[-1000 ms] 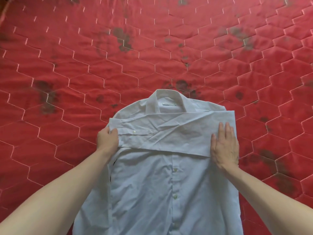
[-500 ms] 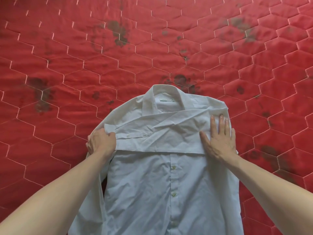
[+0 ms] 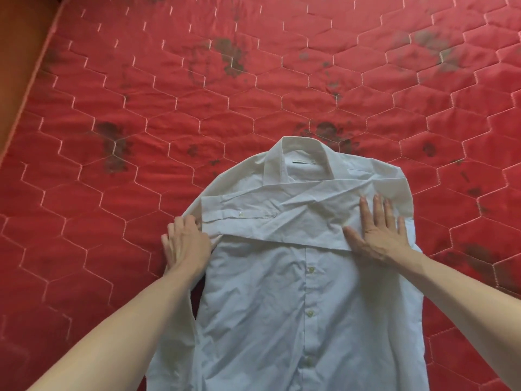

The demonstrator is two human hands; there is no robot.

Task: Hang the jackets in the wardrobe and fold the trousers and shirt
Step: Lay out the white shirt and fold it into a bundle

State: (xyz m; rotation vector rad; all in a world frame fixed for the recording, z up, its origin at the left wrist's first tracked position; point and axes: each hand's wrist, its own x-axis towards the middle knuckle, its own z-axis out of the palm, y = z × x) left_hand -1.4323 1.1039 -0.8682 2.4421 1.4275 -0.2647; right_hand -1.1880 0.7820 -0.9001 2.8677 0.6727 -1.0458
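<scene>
The left hand sits at the shirt's left edge, just left of centre in the frame, its fingers curled round the cloth where the cuff end of a folded sleeve meets the side of the shirt; the fingertips are tucked under the fabric and hidden. The right hand lies flat on the opposite end of that sleeve, right of centre, fingers straight and spread, thumb pointing inward, palm pressing the cloth down and gripping nothing.

The white dress shirt lies front up in the lower middle of the frame, buttoned, with a line of pale buttons running down the placket toward the bottom edge. Its collar points toward the top of the frame, open enough to show a small label inside. The sleeve is folded across the chest as a band just below the collar, running from one hand to the other, with a small button on the cuff. The fabric is creased, most of all near the right shoulder.

Under the shirt is a red quilted mattress stitched in hexagons, with dark blotches. A strip of brown wood shows at the upper left of the frame.
</scene>
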